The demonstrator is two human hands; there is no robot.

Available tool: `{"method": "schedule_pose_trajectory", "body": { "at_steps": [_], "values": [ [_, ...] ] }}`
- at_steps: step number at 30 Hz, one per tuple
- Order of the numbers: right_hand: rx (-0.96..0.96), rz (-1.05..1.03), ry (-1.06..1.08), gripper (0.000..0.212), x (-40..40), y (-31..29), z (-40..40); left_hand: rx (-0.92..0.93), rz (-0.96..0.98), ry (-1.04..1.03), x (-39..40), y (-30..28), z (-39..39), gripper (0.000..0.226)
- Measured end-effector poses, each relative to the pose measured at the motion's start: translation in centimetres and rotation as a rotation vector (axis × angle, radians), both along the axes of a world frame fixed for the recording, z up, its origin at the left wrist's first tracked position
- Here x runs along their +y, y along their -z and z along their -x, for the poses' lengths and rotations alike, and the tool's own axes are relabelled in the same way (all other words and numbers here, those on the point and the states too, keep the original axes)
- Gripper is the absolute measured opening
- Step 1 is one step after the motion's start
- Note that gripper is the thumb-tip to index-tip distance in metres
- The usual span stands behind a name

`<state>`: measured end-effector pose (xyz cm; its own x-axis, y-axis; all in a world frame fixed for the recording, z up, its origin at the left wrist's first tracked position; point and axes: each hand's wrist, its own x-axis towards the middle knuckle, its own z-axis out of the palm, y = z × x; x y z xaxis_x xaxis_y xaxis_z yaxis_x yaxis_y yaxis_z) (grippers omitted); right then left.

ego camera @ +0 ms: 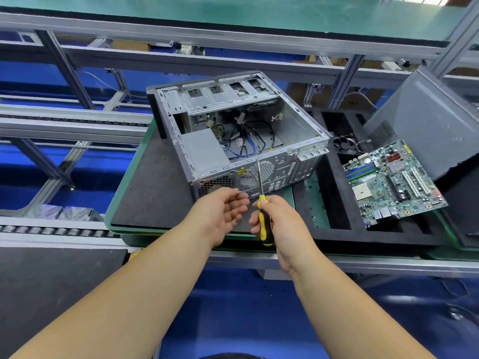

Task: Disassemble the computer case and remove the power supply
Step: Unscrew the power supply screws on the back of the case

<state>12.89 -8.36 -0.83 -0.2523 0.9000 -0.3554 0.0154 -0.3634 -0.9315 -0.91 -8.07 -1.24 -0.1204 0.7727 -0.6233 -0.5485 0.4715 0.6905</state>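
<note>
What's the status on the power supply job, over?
Right hand grips the screwdriver, tip up at the case's rear panel. Left hand open beside it. Power supply still seated in the computer case, cables inside.

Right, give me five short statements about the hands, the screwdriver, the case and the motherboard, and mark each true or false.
1. The right hand grips a yellow and black screwdriver. True.
2. The motherboard is mounted inside the computer case. False: it lies outside, to the right of the case, on the black foam tray.
3. The case's side panel is off, so its inside shows. True.
4. The left hand holds the screwdriver's shaft. False: it is beside the tool, palm up, fingers relaxed.
5. The grey power supply sits in the case's near left corner. True.
</note>
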Motion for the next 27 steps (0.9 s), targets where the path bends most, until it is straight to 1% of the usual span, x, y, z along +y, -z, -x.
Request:
{"method": "schedule_pose_trajectory", "body": {
  "at_steps": [3,6,8,15,19,21,23,27],
  "values": [
    [-0.025,-0.072,0.033,0.007,1.1,-0.1,-1.8,0.151,-0.074,0.146,0.2,-0.2,-2.0,0.021],
    [-0.114,-0.169,0.052,0.012,2.1,0.3,-3.9,0.242,-0.122,0.244,0.7,-0.7,-3.8,0.016],
    [-0.135,-0.207,0.045,0.011,2.6,0.6,-5.2,0.276,-0.13,0.288,1.0,-0.9,-4.9,0.016],
    [-0.183,-0.287,0.036,0.009,4.6,1.7,-9.2,0.271,-0.097,0.311,2.5,-0.5,-8.6,0.017],
    [-0.266,-0.35,0.035,0.008,6.0,2.6,-11.0,0.309,-0.082,0.321,3.6,0.0,-10.6,0.02],
    [-0.347,-0.357,0.053,0.008,7.1,3.2,-12.2,0.366,-0.064,0.319,4.1,0.6,-11.5,0.024],
    [-0.444,-0.33,0.097,0.008,8.6,4.2,-13.6,0.466,-0.071,0.332,4.5,1.2,-11.9,0.024],
    [-0.553,-0.277,0.159,0.017,11.7,6.2,-16.4,0.624,-0.12,0.359,4.3,2.6,-11.6,0.024]
  ]
}}
